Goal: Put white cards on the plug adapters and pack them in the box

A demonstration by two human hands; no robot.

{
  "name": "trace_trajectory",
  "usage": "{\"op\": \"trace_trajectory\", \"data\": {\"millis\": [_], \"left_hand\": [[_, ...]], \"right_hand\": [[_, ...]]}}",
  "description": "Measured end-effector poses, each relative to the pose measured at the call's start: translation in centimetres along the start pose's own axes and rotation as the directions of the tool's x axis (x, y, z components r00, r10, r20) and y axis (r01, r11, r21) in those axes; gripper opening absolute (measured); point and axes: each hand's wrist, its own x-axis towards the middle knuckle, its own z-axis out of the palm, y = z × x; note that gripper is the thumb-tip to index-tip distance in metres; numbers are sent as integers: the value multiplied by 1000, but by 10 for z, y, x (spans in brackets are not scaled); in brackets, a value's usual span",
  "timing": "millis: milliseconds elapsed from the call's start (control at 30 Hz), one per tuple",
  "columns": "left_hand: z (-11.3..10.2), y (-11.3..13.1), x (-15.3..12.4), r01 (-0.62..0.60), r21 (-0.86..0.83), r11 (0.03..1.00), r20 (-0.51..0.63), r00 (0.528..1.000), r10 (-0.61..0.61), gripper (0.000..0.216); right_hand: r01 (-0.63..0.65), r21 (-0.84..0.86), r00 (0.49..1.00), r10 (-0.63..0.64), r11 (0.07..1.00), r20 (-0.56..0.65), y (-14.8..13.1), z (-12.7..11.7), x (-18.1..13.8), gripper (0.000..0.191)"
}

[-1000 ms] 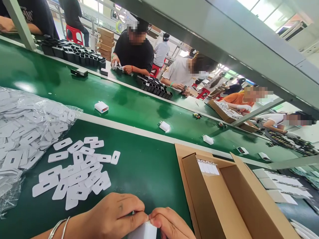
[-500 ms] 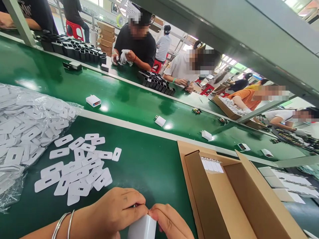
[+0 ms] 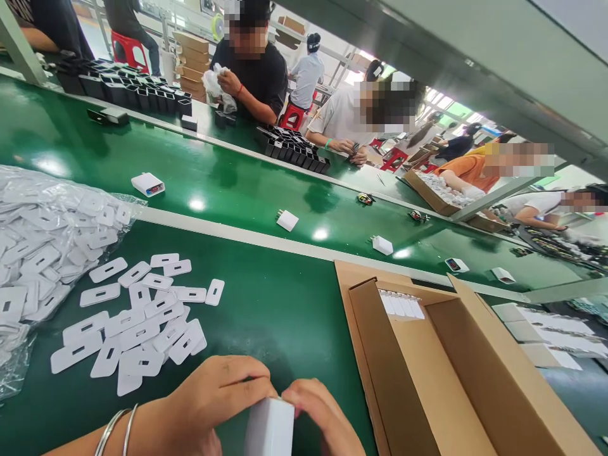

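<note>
Looking down through the head view, we find a white housing (image 3: 270, 427) at six o'clock, low enough that the frame cuts off its lower part. We have it pinched between both hands, probably so that one steadies the body while the other bears on its top edge. The loose white plates (image 3: 130, 339) lie spread at ten o'clock from it, within easy reach, we judge, of our left side, while a plastic bag (image 3: 135, 206) of more plates slumps farther out along the same line. At two o'clock an open cardboard box (image 3: 427, 354) stands, with a row of white units (image 3: 401, 305) against its far end (neat filing, likely to save room). Beyond the pale rail (image 3: 237, 235), at twelve o'clock, white pieces (image 3: 287, 220) sit well apart on the green belt (image 3: 228, 183), perhaps so each can be lifted singly.

As for pose, our left hand (image 3: 223, 396) comes in from eight o'clock, bangles (image 3: 128, 430) at the wrist, its back turned up and its fingers arched until the tips touch the housing's upper edge. Our right hand (image 3: 320, 408) enters from five o'clock, fingers curled, tips bent to the upper right corner. Both are closed on the housing; we cannot tell how the mostly hidden left thumb bears.
</note>
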Motion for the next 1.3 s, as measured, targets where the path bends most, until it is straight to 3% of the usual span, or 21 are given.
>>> {"op": "trace_trajectory", "data": {"millis": [100,267,333,400,500,567,667,767,833,900,1000,1033,1100,1167,1200,1300], "left_hand": [[0,-3,-2,137,-124,983,-15,990,-140,44],[4,-9,-5,196,-221,955,-24,978,-206,52],[5,-11,-5,197,-282,939,-9,978,-208,55],[5,-13,-6,278,-370,886,69,960,-273,62],[6,-16,-9,525,-533,664,330,851,-408,72],[9,-18,-10,639,-575,511,424,767,-481,70],[15,-22,-9,718,-517,466,382,681,-625,55],[16,-23,-6,734,-450,508,384,673,-632,40],[13,-22,-4,730,-429,533,423,683,-595,38],[10,-21,-3,736,-413,537,477,677,-561,40],[8,-21,-4,771,-412,485,537,636,-555,50],[8,-21,-4,783,-448,431,549,622,-559,50],[9,-23,-3,796,-556,240,605,586,-540,46],[10,-25,-2,788,-616,8,680,537,-499,41],[10,-25,-1,784,-615,-84,712,506,-487,39],[11,-26,1,771,-602,-209,745,447,-496,36]], "right_hand": [[-20,98,1000,22,995,-22,7,8,4,71],[7,166,993,13,986,-119,1,24,11,61],[33,123,988,-14,992,-153,-1,26,13,56],[29,-17,978,-32,999,-206,0,26,14,52],[-79,-305,944,-28,949,-330,3,26,14,47],[-114,-384,935,-32,916,-354,3,26,15,45],[-87,-208,960,26,974,-278,1,23,18,34],[-245,98,948,260,964,-183,-4,15,23,17],[-397,241,900,427,886,-88,-7,8,25,15],[-526,369,836,545,766,60,-8,2,26,25],[-656,473,745,605,588,281,-5,-8,23,33],[-649,484,753,590,587,293,-3,-11,22,32],[-520,456,848,502,723,170,-2,-18,18,27],[-284,287,955,298,915,-5,-3,-24,16,24],[-162,167,984,172,973,-44,-5,-26,16,26],[121,-82,992,-117,989,56,-13,-26,22,28]]}}
